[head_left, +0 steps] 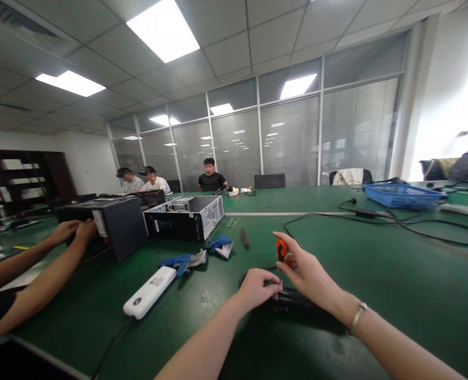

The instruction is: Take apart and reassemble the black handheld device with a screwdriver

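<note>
A black, elongated device (291, 300) lies on the green table in front of me, partly covered by both hands. My left hand (255, 287) rests at its left part, thumb and fingers pinched together near its top; what lies between the fingertips is too small to make out. Just above the device, my right hand (307, 266) is closed on a screwdriver with an orange-and-black handle (282, 249). Its handle stands roughly upright between thumb and fingers, while the lower end is hard to see beside my left fingertips.
Blue-and-white gloves (180, 262), a white power strip (150, 293) and a dark bar (244, 238) lie to the left. Beyond stands an opened computer case (186, 219). A co-worker's hands (75, 231) reach into a dark case (127, 227). Black cable and a blue basket (403, 196) lie right.
</note>
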A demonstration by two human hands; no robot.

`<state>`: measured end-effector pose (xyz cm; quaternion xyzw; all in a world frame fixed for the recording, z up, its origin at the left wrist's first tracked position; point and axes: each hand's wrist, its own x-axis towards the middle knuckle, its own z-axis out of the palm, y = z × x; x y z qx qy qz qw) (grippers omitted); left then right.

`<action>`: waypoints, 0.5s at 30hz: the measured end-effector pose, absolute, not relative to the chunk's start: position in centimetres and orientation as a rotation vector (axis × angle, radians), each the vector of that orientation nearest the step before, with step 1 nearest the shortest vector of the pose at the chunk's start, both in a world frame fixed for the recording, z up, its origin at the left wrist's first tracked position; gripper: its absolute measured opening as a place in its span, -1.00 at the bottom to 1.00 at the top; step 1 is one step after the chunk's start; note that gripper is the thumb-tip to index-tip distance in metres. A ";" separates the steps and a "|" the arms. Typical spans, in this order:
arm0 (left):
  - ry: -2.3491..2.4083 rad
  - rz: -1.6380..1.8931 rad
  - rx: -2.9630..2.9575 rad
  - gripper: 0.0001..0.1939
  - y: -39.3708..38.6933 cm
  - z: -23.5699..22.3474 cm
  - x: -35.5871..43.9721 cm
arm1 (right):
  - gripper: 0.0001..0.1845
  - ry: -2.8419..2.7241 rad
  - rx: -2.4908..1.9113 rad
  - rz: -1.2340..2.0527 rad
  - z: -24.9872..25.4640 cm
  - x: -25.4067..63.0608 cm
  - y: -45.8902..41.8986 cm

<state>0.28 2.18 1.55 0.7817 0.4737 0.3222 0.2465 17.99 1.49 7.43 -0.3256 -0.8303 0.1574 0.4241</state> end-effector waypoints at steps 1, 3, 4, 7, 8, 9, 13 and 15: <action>1.286 0.915 2.096 -0.83 2.2 1.3 0.4 | -0.29 -2.081 -0.814 0.405 7.5 18.0 1.6; 1.275 1.004 2.043 -0.82 2.0 0.7 0.6 | -0.29 -2.075 -0.801 0.435 7.4 18.0 1.9; 1.259 1.040 2.036 -0.83 1.9 0.4 0.7 | -0.29 -2.066 -0.788 0.453 7.3 18.1 2.1; 1.211 1.137 2.035 -0.86 1.6 -0.2 0.8 | -0.28 -2.039 -0.745 0.524 7.0 18.2 2.5; 1.200 1.162 2.039 -0.86 1.5 -0.3 0.8 | -0.28 -2.036 -0.736 0.549 6.8 18.2 2.7; 1.191 1.183 2.046 -0.86 1.4 -0.4 0.8 | -0.28 -2.034 -0.730 0.569 6.8 18.2 2.8; 1.175 1.216 2.110 -0.84 1.2 -0.3 0.8 | -0.30 -2.001 -0.737 0.573 6.6 18.1 2.9; 1.174 1.216 2.151 -0.80 1.2 -0.1 0.8 | -0.30 -1.975 -0.761 0.555 6.5 18.1 2.8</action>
